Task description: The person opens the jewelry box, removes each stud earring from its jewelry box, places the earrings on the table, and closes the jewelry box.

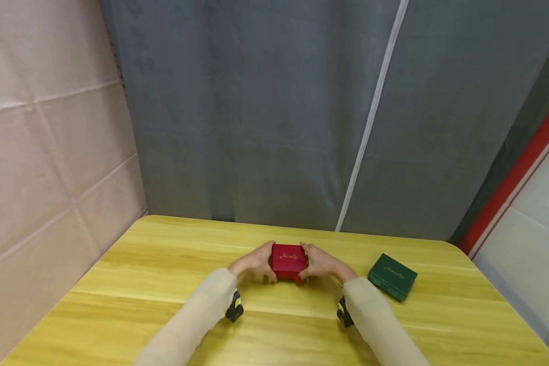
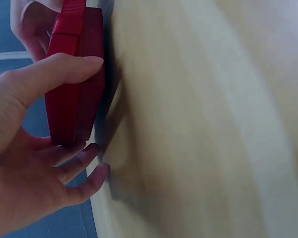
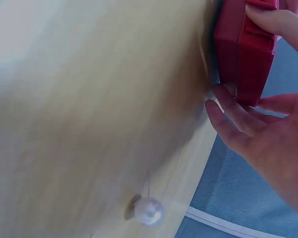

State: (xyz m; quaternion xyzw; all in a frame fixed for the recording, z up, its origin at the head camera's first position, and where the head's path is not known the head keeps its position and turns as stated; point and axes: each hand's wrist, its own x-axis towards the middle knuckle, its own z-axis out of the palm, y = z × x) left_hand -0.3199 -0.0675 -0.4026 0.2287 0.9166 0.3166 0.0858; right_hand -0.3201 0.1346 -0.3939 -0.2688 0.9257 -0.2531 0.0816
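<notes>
A red jewelry box (image 1: pixel 289 257) with gold lettering on its lid is at the middle of the table, held between two hands. At its left side my left hand (image 1: pixel 258 261) grips it, the thumb (image 2: pixel 72 69) lying along the front face and other fingers (image 2: pixel 72 163) around the far end. My right hand (image 1: pixel 319 261) holds the opposite side, its thumb near a red ribbon tab (image 3: pixel 260 29) on the front. The box's lid looks closed. From the wrist views, a dark shadow lies under the box; I cannot tell whether it touches the table.
A green jewelry box (image 1: pixel 393 277) with gold lettering lies at an angle right of my right hand. A small pearly ball (image 3: pixel 149 211) shows in the right wrist view. A grey curtain (image 1: pixel 256 112) stands behind the wooden table (image 1: pixel 164 254); a pale covered wall (image 1: pixel 50 152) is at left.
</notes>
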